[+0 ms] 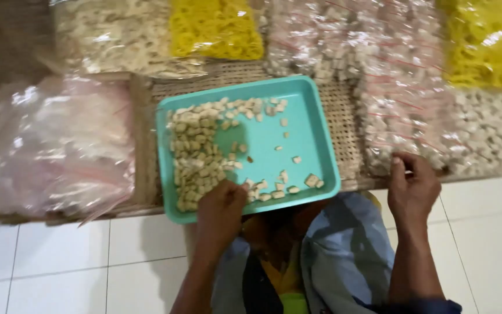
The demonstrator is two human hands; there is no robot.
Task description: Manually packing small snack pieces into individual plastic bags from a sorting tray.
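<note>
A: What is being done by the fingers?

B: Pale pieces (196,168) are being gathered at the tray's (315,136) near edge by the left hand (221,204), fingers curled over them; a firm grasp cannot be told. The right hand (412,185) is being held loosely closed at the mat's (344,116) near right corner, apparently pinching something small.

A: Which step is being worked?

B: Sorting, seemingly. A careful pinch is being called for next.

A: What is crowding the tray?

B: It is being hemmed in by filled bags (396,75), yellow bags (216,29) and empty bags (53,145).
</note>
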